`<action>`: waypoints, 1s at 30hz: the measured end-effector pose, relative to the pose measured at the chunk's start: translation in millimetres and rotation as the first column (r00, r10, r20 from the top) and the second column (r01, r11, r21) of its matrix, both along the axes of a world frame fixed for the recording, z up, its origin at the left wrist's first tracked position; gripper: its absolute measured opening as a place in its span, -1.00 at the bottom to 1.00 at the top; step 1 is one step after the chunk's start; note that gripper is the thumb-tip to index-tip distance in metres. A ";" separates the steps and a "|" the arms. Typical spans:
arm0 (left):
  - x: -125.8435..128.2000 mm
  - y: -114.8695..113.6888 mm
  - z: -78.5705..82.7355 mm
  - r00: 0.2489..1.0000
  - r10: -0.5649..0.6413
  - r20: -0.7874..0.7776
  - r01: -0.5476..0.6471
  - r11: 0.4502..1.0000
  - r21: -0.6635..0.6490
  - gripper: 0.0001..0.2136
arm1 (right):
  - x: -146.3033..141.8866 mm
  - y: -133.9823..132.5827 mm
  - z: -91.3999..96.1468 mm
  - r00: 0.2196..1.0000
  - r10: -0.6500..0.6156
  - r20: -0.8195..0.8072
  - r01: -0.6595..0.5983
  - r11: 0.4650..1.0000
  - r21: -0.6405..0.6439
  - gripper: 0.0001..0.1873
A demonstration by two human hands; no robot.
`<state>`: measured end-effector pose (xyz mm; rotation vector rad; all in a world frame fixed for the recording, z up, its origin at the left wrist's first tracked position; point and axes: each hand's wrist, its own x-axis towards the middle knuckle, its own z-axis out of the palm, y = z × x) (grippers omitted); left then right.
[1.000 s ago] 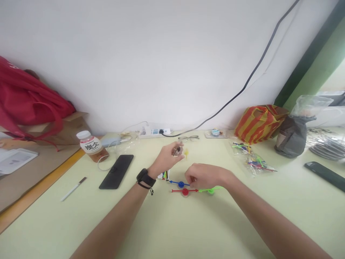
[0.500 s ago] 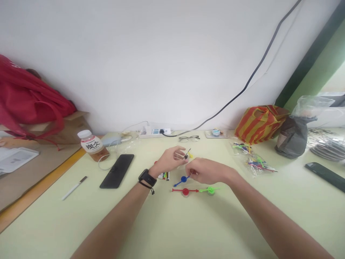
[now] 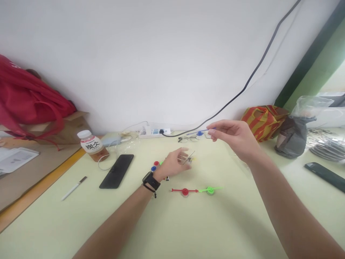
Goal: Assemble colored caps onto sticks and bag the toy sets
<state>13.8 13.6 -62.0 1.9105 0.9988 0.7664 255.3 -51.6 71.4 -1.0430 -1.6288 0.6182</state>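
Observation:
Pinched by one end in my right hand (image 3: 231, 136) is a blue arrow spinner (image 3: 199, 133), raised toward the back of the table. My left hand (image 3: 176, 162), with a watch at the wrist, is curled round a thin dark arrow-like piece (image 3: 190, 156); its lower part is hidden by the fingers. Nearer me on the table lie a red arrow spinner (image 3: 185, 192) and a green arrow spinner (image 3: 210, 190), nearly tip to tip. Beside my left wrist are small plastic pieces, a red disc (image 3: 156, 163) and a blue disc (image 3: 153, 168) among them, partly covered by the hand.
On the left are a black phone (image 3: 116, 171), a drink bottle (image 3: 93, 145) and a white pen-like stick (image 3: 74, 188). Eyeglasses (image 3: 188, 139) and a power strip (image 3: 155, 132) are by the wall. A striped bag (image 3: 265, 120) and a dark case (image 3: 325, 176) stand on the right.
My right hand has lifted the blue arrow spinner off the table and carried it up, back and right. My left hand has shifted slightly right, still with the thin dark piece.

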 end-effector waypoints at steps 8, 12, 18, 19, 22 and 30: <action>9.5 -11.9 -4.1 0.998 -0.030 -0.052 0.034 0.997 0.074 -0.62 | -4.3 8.4 -8.4 0.984 -0.164 0.065 0.158 0.983 0.091 -0.72; 9.9 -14.3 -0.7 0.998 -0.042 -0.045 0.046 0.996 0.080 -0.67 | -7.4 16.0 -20.3 0.968 -0.219 0.121 0.205 0.972 0.118 -0.77; 10.7 -13.9 -3.4 0.995 -0.007 -0.098 0.019 0.993 0.116 -0.78 | -27.6 16.8 -34.2 0.918 -0.188 0.348 0.160 0.981 0.108 -0.84; 10.8 -13.6 -3.8 0.994 0.003 -0.108 0.010 0.992 0.129 -0.82 | -30.5 16.1 -35.4 0.913 -0.169 0.372 0.145 0.985 0.091 -0.83; 11.2 -13.6 -3.2 0.993 0.002 -0.117 0.016 0.988 0.155 -0.87 | -35.1 13.6 -37.3 0.882 -0.035 0.470 0.033 0.999 0.013 -0.78; 10.8 -13.1 -0.3 0.997 -0.060 -0.049 0.066 0.990 0.123 -0.78 | -20.7 14.5 -36.5 0.800 0.163 0.577 -0.127 0.987 -0.102 -0.67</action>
